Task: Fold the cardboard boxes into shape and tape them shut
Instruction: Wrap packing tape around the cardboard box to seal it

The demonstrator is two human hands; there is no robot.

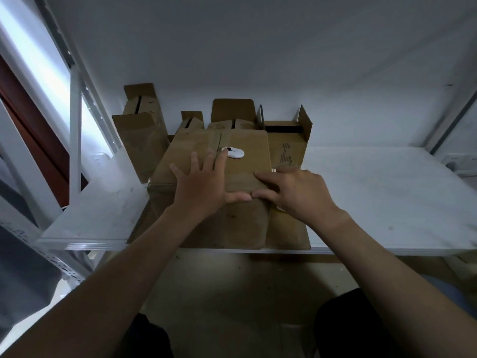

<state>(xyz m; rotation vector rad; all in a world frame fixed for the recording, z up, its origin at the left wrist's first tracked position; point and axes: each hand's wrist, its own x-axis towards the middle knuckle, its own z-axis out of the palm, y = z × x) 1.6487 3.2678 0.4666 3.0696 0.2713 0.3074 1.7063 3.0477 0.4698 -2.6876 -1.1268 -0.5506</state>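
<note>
Fingers of the left hand lie spread and flat on the closed top of a cardboard box. The right hand rests its loosely bent fingers on the same top at its near right corner, holding nothing. The two thumbs meet almost tip to tip on the box's near edge.

A pale wall rises beyond the fingertips. A white shelf board runs beneath the box, stretching far to the right of the right fingers and out to the left of the left ones. A white metal shelf upright stands well off to the left of the left hand.

The box being pressed sits at the board's front edge with its flaps down, and its centre seam runs away from the left fingertips. Below the right palm, just beside that box, stands a lower second box.

More boxes stand past the fingertips, against the wall. These are a tall one beyond and to the left of the left fingers, one with a raised flap straight ahead, and an open-topped one beyond the right fingers, flaps up.

Smallest, a white oval gadget with a dark mark lies on the box top at the left forefinger's tip, touching or all but touching it.
</note>
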